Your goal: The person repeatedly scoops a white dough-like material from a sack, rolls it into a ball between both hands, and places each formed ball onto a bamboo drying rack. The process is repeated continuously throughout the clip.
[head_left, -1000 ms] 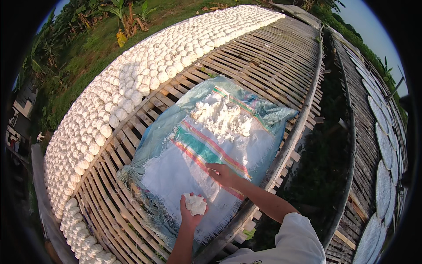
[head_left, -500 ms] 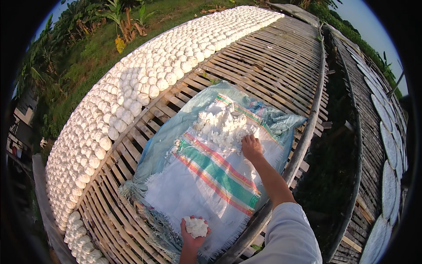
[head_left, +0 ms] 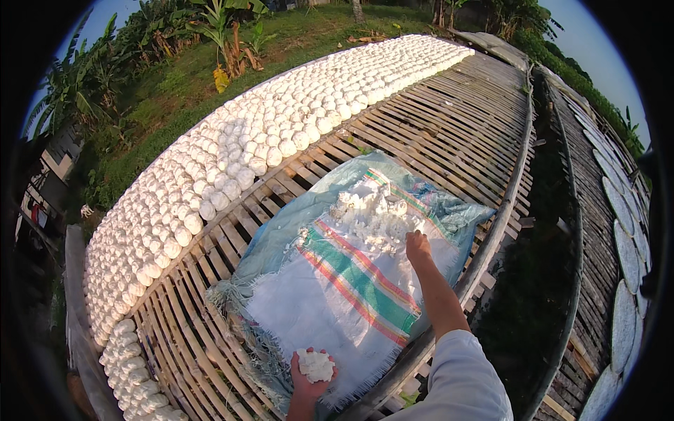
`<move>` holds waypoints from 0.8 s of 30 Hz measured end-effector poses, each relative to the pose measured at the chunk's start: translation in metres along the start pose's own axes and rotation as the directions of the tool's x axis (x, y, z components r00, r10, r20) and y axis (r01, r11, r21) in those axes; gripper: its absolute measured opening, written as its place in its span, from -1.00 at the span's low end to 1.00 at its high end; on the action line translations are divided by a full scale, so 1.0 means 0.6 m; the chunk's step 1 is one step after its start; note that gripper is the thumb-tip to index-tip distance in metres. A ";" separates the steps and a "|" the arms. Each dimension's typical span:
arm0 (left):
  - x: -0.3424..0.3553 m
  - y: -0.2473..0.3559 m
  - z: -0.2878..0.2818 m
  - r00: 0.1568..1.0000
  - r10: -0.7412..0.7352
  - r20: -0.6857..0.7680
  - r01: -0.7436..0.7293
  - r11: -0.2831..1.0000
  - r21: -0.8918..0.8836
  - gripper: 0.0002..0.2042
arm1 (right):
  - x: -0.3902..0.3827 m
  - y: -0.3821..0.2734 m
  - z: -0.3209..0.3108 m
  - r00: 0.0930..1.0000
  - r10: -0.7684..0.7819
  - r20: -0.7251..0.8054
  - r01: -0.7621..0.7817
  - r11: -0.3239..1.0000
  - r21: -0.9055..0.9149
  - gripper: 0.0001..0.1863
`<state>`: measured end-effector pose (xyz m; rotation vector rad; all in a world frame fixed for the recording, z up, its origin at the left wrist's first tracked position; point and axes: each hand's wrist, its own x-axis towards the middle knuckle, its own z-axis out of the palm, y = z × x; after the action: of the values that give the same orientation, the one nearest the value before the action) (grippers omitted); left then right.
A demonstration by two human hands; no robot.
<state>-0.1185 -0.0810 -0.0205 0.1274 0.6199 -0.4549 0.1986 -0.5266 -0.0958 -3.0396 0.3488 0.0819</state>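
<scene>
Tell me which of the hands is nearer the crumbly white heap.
The right hand, at the lower right edge of the heap; the left hand is well away from it, cupping a white clump.

"Where's there room to pass?"
"Low across the flat white sacking (head_left: 291, 298), between the left hand (head_left: 307, 387) near and the crumbly white heap (head_left: 372, 214) far. Over the bare bench slats (head_left: 435, 133) beyond, too."
"And what's in the way?"
"The right hand (head_left: 418, 247) and forearm (head_left: 442, 302), by the heap's right edge; rows of white lumps (head_left: 203, 168) along the left."
</scene>
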 end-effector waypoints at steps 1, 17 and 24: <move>-0.006 -0.001 0.000 1.000 0.014 0.019 -0.014 1.000 0.004 -0.55 | 0.006 0.016 -0.010 1.000 -0.019 -0.013 0.020 0.998 0.052 -0.57; -0.086 -0.043 0.068 0.957 0.279 0.078 -0.289 0.940 0.180 -0.53 | -0.635 -0.330 -0.240 0.757 -0.482 -0.440 0.606 0.268 0.749 -0.57; -0.175 -0.075 0.036 0.964 0.261 0.056 -0.264 0.906 0.330 -0.61 | -0.704 -0.339 -0.291 0.730 -0.624 -0.280 0.557 0.305 0.773 -0.57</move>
<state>-0.2024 -0.0878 0.0595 0.5273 0.5011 -0.2951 -0.1581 -0.2496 0.1195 -1.9854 -0.6274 -0.0242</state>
